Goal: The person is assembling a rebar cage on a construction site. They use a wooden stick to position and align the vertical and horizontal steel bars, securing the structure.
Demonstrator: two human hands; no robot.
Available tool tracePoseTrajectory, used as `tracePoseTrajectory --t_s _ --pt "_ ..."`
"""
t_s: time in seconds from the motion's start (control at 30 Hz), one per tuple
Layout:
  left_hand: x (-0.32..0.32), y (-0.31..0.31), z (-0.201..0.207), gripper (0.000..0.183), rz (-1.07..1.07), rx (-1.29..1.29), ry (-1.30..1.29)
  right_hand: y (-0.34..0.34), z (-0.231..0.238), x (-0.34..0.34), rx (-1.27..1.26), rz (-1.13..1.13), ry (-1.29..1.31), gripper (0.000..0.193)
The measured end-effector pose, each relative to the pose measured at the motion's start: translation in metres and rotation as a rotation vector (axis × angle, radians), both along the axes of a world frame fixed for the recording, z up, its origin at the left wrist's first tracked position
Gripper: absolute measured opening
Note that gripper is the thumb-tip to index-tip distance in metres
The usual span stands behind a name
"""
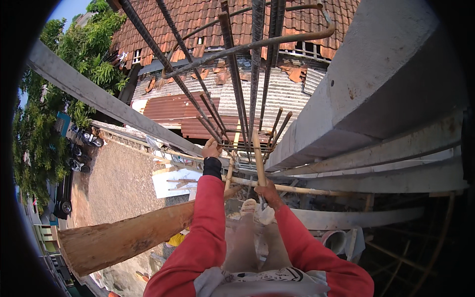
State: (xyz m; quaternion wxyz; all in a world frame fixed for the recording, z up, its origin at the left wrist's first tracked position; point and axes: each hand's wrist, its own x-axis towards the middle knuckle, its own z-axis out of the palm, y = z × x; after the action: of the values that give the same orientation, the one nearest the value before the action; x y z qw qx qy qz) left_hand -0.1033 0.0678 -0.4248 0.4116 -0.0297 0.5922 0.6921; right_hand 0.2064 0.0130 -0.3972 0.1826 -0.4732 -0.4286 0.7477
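Note:
My left hand (212,149), with a black band at the wrist, is closed around a steel rebar at the left edge of an upright rebar cage (253,74). My right hand (268,194) grips the lower end of a bamboo pole (259,158), which leans against the cage's near side. Bent stirrups (247,147) cross the bars low down, beside my left hand. Higher up, a large loose-looking stirrup (247,47) rings the bars. A second, thinner bamboo pole (230,171) stands between my hands.
A thick wooden plank (128,235) juts out to the left. Concrete beams (336,104) rise at the right, and another beam (118,106) crosses at the left. A horizontal bamboo pole (307,190) runs ahead of my feet. Far below lie a gravel yard (118,183) and metal roofing (193,114).

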Motion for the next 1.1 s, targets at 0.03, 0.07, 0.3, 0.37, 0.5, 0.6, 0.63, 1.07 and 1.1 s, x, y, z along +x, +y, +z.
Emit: tracePoseTrajectory --t_s 0.03,0.07,0.3,0.37,0.5,0.6,0.63,1.07,1.1 --pt "-0.003 0.001 0.0 0.025 -0.013 0.016 0.035 0.005 0.002 -0.004 -0.055 -0.005 0.052 0.025" --pt "-0.005 0.003 -0.001 0.024 -0.023 0.001 0.048 0.008 0.004 -0.008 -0.11 -0.012 0.105 0.024" --pt "-0.008 0.004 0.001 0.024 -0.045 0.007 -0.018 0.001 0.005 -0.013 -0.178 -0.006 0.263 0.024" --pt "-0.009 0.004 -0.004 0.025 -0.043 0.017 -0.033 0.004 -0.002 -0.016 -0.153 -0.042 0.238 0.024" --pt "-0.017 0.008 -0.012 0.024 -0.032 -0.001 -0.053 0.022 -0.009 -0.029 -0.165 -0.098 0.295 0.027" --pt "-0.017 0.01 -0.009 0.022 0.009 -0.076 -0.132 0.036 -0.009 -0.04 -0.1 -0.063 0.253 0.027" --pt "-0.016 0.01 -0.004 0.021 -0.025 -0.036 -0.073 0.04 -0.007 -0.041 -0.081 -0.062 0.214 0.026" --pt "-0.015 0.014 0.082 0.015 0.07 0.114 -0.072 0.05 0.076 -0.048 0.031 -0.046 0.246 0.022" --pt "-0.013 0.022 0.088 0.015 0.15 0.085 -0.046 0.044 0.084 -0.047 -0.003 -0.014 0.318 0.022"
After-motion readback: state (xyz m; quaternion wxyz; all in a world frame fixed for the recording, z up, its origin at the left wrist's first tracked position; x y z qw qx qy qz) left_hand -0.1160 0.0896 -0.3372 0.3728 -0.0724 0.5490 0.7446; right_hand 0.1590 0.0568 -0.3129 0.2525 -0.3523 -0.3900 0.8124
